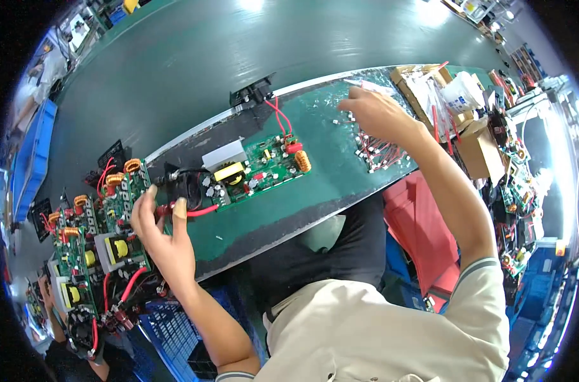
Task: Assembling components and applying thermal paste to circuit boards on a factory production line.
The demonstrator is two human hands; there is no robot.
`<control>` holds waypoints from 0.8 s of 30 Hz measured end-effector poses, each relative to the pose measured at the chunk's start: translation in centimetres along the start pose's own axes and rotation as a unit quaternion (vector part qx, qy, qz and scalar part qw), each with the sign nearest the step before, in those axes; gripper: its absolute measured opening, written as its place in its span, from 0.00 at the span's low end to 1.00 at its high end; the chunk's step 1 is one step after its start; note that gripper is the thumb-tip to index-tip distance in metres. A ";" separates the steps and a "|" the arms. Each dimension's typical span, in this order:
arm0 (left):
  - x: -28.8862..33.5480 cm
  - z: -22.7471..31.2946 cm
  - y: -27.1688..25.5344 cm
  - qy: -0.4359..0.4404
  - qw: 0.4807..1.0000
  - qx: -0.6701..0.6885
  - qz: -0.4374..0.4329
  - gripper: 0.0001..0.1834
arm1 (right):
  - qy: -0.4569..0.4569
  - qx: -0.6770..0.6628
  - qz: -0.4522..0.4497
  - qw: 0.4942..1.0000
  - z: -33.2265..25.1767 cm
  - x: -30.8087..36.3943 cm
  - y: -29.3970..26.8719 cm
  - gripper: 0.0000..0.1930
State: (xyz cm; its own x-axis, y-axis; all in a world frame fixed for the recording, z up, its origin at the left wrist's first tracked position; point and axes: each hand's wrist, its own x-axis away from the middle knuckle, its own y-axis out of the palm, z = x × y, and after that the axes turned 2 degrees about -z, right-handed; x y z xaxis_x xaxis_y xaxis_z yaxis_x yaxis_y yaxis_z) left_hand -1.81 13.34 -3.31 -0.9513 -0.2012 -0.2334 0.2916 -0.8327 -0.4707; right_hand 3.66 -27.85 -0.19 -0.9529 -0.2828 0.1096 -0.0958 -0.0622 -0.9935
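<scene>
On the bench lies a green circuit board (264, 169) with a silver heat sink, a yellow transformer and a copper coil. Red wires join its far right end to a black end panel (251, 94). At its left end is a black fan panel (186, 188) with a thick red cable (202, 211). My left hand (165, 239) has thumb and fingers closed around the panel's reddish terminal. Over the bench's right part, my right hand (382, 116) has bent fingers pressed together; what they hold is hidden. Beside it is a white pointed tube (366, 84), above small wired connectors (382, 153).
Several similar boards (73, 251) crowd the left. A cardboard box (484, 149), a white tub (463, 93) and more boards (515, 191) stand to the right. Red sheets (420, 229) lie below the bench edge, and a blue crate (175, 334) is at lower left.
</scene>
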 end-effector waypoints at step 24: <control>18.5 3.9 8.4 0.013 0.783 0.144 -0.605 0.20 | 0.037 -0.661 0.417 0.623 4.1 3.6 -1.9 0.04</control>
State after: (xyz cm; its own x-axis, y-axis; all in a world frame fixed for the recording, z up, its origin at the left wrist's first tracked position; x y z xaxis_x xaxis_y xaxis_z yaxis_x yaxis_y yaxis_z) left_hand -17.33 0.61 -8.25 -0.5104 0.8323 0.2161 -0.8597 -0.4884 -0.1497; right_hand 1.62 -32.63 2.19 -0.8361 0.3592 -0.4146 0.3349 0.9329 0.1328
